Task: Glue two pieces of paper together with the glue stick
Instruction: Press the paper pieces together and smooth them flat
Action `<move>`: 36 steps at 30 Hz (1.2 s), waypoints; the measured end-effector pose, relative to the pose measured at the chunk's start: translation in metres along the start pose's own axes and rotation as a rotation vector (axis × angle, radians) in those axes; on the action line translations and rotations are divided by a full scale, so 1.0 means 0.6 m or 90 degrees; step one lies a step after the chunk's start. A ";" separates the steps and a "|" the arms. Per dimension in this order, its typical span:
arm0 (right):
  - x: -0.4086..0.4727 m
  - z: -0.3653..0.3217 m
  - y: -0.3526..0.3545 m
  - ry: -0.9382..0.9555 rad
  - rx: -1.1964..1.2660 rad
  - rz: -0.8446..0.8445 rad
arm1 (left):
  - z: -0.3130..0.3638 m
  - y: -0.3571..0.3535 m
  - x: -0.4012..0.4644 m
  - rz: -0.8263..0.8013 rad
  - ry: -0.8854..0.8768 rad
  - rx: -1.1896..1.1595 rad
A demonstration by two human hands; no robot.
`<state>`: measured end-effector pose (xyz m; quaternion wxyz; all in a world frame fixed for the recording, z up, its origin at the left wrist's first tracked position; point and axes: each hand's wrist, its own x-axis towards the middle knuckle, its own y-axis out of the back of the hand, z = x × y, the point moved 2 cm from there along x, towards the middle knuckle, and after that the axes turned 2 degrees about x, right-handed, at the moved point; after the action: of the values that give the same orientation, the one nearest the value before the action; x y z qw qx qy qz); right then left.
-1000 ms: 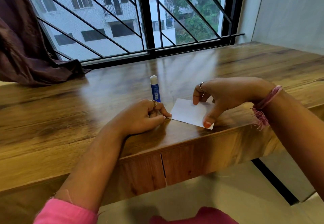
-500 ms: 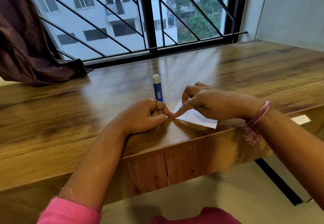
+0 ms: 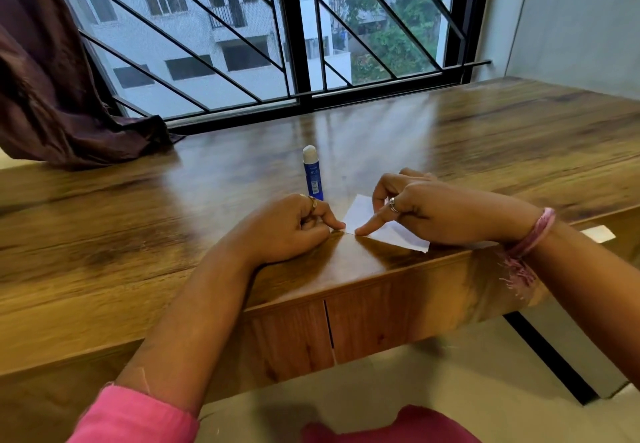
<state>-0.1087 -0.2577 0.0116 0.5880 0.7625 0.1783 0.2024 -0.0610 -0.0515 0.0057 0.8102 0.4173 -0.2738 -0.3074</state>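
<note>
Both hands work the small white paper sheet (image 3: 388, 231) near the wooden worktop (image 3: 138, 234) edge: your right hand (image 3: 426, 210) presses its corner with one straight forefinger, your left hand (image 3: 294, 227) lies curled beside it, gripping nothing. You seem to be pressing the bond; the capped blue glue stick (image 3: 312, 174) stands behind, unneeded.

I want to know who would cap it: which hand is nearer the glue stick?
Left. The left hand rests on the table just in front of the glue stick, its knuckles by the base. The right hand is farther right, pressing the paper.
</note>
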 end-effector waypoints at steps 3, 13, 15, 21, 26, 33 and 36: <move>-0.023 0.003 0.006 -0.021 -0.005 0.003 | -0.005 -0.002 0.001 -0.003 0.003 0.017; -0.093 0.029 0.003 -0.006 0.029 0.014 | -0.009 -0.004 -0.001 0.011 0.026 0.018; -0.104 0.034 0.002 0.003 0.060 0.026 | -0.008 -0.004 -0.001 0.015 0.028 0.017; -0.124 0.044 -0.007 0.023 0.174 0.062 | -0.010 -0.005 0.001 0.023 0.014 0.005; -0.124 0.057 -0.011 0.012 0.266 0.112 | -0.015 -0.005 0.001 0.028 0.021 0.015; -0.128 0.065 -0.018 -0.067 0.265 0.270 | -0.015 -0.004 -0.001 0.030 0.013 -0.025; -0.128 0.058 -0.027 -0.049 0.199 0.290 | -0.014 -0.003 -0.002 0.061 0.011 -0.038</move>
<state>-0.1566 -0.3216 -0.0196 0.4089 0.8716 0.0090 0.2701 -0.0565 -0.0469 -0.0001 0.8381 0.3822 -0.2775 -0.2729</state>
